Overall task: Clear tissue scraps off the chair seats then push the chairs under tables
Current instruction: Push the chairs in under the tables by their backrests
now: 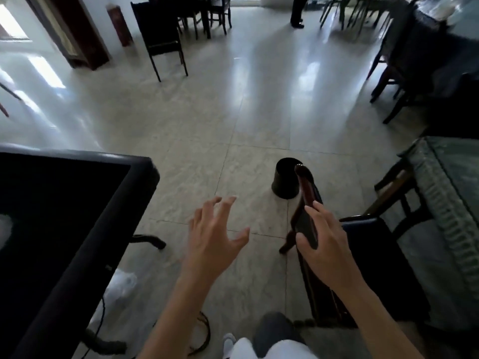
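Observation:
A dark wooden chair [373, 257] with a dark seat stands at the lower right, its curved backrest towards me. My right hand [324, 242] grips the top rail of that backrest, fingers curled over it. My left hand [215, 234] hovers over the floor to the left of the chair, fingers spread, holding nothing. The chair faces a table with a green patterned cloth [451, 187] at the right edge. No tissue scrap shows on the visible part of the seat.
A small black bin [285, 181] stands on the floor just beyond the chair's back. A black-topped table [77, 203] fills the lower left, white bags [121, 283] and a cable beneath it. More dark chairs [162, 37] and a person's legs [296, 11] stand far off.

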The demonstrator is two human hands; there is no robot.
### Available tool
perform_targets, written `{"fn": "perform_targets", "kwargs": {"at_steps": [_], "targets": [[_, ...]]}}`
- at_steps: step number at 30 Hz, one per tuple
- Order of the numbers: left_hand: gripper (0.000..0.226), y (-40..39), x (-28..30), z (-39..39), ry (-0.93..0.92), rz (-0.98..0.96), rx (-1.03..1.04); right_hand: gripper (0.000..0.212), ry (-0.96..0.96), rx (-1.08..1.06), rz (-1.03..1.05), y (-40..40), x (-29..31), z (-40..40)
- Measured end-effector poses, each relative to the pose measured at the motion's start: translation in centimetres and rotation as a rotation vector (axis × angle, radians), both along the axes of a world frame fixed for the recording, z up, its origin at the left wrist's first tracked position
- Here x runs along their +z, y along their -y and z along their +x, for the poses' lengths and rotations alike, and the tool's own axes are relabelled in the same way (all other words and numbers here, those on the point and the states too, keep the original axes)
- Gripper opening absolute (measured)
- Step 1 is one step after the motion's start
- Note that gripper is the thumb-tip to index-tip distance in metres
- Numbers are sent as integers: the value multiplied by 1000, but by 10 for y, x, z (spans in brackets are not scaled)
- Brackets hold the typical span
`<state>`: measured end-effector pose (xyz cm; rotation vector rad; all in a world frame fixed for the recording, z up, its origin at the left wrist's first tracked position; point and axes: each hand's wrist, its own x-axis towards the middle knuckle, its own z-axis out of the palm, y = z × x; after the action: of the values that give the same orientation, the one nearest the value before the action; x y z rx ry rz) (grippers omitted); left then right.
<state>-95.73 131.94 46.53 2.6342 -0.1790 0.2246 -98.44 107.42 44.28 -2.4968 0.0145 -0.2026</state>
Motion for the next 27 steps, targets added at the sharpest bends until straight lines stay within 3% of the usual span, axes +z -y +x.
{"fn": "perform_targets", "kwargs": {"at_steps": [13, 27], "targets": [[73, 75, -18, 171, -67, 9, -423, 60, -55, -487, 104, 40, -26, 68], [69, 212, -19, 236, -135, -25, -1007, 68, -50, -1110, 132, 57, -13, 34]]}}
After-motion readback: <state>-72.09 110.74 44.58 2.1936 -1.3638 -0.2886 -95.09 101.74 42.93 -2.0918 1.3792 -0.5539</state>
